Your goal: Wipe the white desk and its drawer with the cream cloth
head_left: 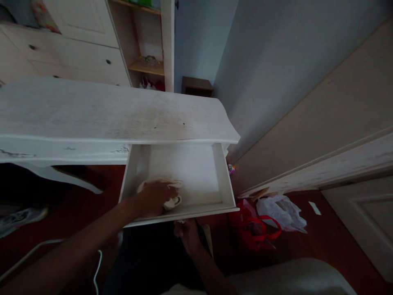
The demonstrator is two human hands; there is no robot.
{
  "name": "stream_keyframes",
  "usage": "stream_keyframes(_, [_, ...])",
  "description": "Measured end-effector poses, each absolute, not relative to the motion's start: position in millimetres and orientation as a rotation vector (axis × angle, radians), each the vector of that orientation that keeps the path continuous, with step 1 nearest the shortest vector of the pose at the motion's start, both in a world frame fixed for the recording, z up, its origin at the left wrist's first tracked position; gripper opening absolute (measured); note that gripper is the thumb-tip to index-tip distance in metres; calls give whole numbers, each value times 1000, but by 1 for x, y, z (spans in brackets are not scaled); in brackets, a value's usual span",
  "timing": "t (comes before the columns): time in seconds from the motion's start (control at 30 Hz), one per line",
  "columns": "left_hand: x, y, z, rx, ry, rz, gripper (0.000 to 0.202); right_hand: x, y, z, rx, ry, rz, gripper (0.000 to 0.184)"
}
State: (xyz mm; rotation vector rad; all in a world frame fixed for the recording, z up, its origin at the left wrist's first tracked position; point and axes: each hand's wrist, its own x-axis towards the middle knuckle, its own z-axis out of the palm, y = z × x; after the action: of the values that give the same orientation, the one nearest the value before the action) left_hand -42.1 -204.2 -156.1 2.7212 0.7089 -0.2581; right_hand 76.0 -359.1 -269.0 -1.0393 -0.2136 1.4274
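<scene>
Where left hand [153, 198] holds cloth [173, 201], drawer [196, 172] stands open.

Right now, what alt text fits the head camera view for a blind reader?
A person's left hand rests on a cream cloth inside an open white drawer of a white desk; the right hand is below the drawer's front. A red bag lies on the floor.

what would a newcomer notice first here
The open white drawer in the middle, pulled out from a worn white desk, with the left hand on a beige cloth inside it. The right hand sits below the drawer front, and a red bag lies on the floor to the right.
</scene>
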Motion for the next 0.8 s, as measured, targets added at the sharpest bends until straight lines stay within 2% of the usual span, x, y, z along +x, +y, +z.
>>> stream_keyframes(0.1, [-71, -215, -157, 2761, 931, -337, 68, 77, -361, -271, -1047, -219, 1451, 40])
stream_keyframes(0.17, [-78, -220, -158, 2788, 1063, -337, 68, 78, -362, -272, -1047, -230, 1456, 39])
stream_keyframes(0.37, [-66, -184, -154, 2900, 1114, -216, 63, 80, -364, -275, -1041, -309, 1463, 38])
stream_keyframes(0.53, [-45, -134, -147, 2860, 1402, -6, 53, 79, -365, -277, -1030, -260, 1473, 40])
stream_keyframes(0.8, [-14, -104, -139, 2593, 1771, -26, 42, 79, -365, -278, -1027, -283, 1491, 43])
